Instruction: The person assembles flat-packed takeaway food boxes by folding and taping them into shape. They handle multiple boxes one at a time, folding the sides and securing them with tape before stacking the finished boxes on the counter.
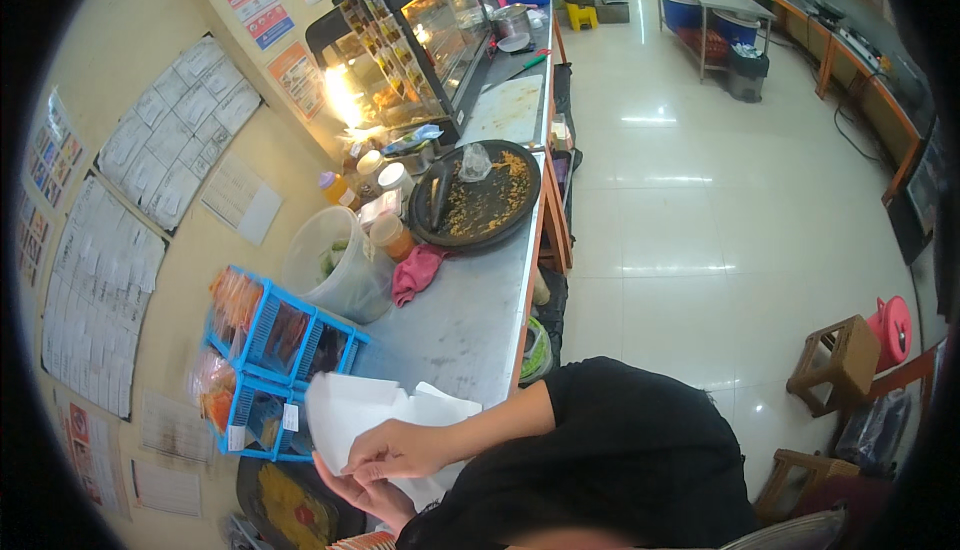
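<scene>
Right hand (402, 450): fingers together, pinched on the near-left part of the white paper (362, 402). Left hand (362, 493): below the right, set against the paper's near edge; its fingertips are partly hidden, so whether they clamp the sheet cannot be told. Paper lies at the near end of the tabletop (440, 342), upper edge uneven, a second flap spreading to the right under the right forearm.

Left of paper: blue baskets (285, 335) holding bagged goods, just beside its left edge, so little room that way. Nearer, below the baskets: dark tray (250, 485) with yellow contents.

Beyond paper: bare metal shows as far as the pink cloth (417, 274) and the round black tray (478, 218), which carries brown crumbs and spans most of the width. Clear tub (352, 275) stands near the wall side, jars behind it. Right edge of tabletop runs unobstructed beside the bare metal; open tiled floor (655, 240) past it.
</scene>
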The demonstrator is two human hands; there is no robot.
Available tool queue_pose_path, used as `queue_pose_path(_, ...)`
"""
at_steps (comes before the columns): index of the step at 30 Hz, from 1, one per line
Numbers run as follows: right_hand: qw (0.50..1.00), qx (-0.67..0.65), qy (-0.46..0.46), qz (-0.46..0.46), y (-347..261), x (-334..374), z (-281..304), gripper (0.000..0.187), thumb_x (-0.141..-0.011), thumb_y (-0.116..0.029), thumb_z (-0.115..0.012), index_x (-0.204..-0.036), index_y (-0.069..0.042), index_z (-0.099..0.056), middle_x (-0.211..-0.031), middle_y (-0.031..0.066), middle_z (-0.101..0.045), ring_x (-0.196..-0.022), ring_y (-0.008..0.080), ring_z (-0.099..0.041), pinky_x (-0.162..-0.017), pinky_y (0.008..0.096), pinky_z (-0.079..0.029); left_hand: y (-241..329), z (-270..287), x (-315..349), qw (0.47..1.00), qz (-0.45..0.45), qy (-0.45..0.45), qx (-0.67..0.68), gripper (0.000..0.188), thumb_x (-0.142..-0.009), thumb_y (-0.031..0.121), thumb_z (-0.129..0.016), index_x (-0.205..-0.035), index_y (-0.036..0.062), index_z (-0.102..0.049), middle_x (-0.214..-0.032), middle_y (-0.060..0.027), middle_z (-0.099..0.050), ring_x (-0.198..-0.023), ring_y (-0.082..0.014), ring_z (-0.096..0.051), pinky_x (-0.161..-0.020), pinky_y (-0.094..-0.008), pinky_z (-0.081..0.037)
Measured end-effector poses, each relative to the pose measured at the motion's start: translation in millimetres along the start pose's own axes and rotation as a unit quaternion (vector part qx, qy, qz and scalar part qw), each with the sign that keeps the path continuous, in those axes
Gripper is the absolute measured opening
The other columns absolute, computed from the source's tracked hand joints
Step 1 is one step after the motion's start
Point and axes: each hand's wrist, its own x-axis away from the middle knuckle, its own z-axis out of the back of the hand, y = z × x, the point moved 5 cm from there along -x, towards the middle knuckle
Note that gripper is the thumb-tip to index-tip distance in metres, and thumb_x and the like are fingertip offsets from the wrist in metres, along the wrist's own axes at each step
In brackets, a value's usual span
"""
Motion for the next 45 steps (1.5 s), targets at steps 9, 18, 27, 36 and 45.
queue_pose_path(9, 0.845, 0.417, 0.313, 0.117, -61, 10, 63, 0.018, -0.089, -0.018, -0.069, -0.104, -0.009, -0.070, -0.101, 0.0084, -0.066, -0.094, 0.0264, -0.063, -0.080, 0.0354, -0.048, -32, 21, -4, 0.996, 0.022, 0.064, 0.058, 0.071, -0.101, 0.059, -0.028, -0.142, 0.0011, -0.032, -0.131, -0.0203, -0.044, -0.112, -0.0309, -0.052, -0.089, -0.0442, -0.050)
queue_pose_path(18, 0.886, 0.380, 0.184, 0.190, -39, 12, 56, 0.009, -0.085, -0.014, -0.070, -0.093, -0.012, -0.066, -0.095, 0.0026, -0.066, -0.083, 0.0265, -0.064, -0.067, 0.0385, -0.047, -3, 7, -19, 0.999, 0.027, -0.012, -0.037, 0.038, -0.105, 0.038, -0.042, -0.119, 0.0024, -0.042, -0.119, -0.0142, -0.052, -0.107, -0.0252, -0.056, -0.095, -0.0366, -0.046)
queue_pose_path(27, 0.915, 0.337, 0.076, 0.209, -22, 21, 19, 0.014, -0.087, -0.016, -0.070, -0.099, -0.012, -0.064, -0.108, -0.0019, -0.065, -0.099, 0.0169, -0.062, -0.086, 0.0394, -0.042, -13, 0, -16, 0.980, 0.108, 0.027, 0.162, 0.026, -0.105, 0.026, -0.048, -0.113, 0.0014, -0.047, -0.112, -0.0128, -0.061, -0.098, -0.0194, -0.063, -0.083, -0.0288, -0.054)
queue_pose_path(36, 0.912, 0.338, 0.132, 0.191, -23, 22, 23, 0.016, -0.087, -0.017, -0.070, -0.101, -0.011, -0.064, -0.108, 0.0001, -0.067, -0.101, 0.0172, -0.062, -0.091, 0.0427, -0.040, -2, -18, -1, 0.995, 0.066, -0.033, 0.064, 0.028, -0.102, 0.018, -0.056, -0.111, -0.0077, -0.064, -0.101, -0.0129, -0.068, -0.095, -0.0174, -0.063, -0.084, -0.0291, -0.052)
queue_pose_path(45, 0.910, 0.348, 0.117, 0.195, -26, 25, 18, 0.015, -0.085, -0.017, -0.072, -0.099, -0.013, -0.066, -0.111, -0.0024, -0.067, -0.104, 0.0152, -0.061, -0.092, 0.0451, -0.038, -7, -12, 0, 0.988, 0.073, -0.040, 0.129, 0.032, -0.097, 0.019, -0.063, -0.111, -0.0102, -0.062, -0.108, -0.0156, -0.068, -0.098, -0.0202, -0.066, -0.088, -0.0328, -0.054)
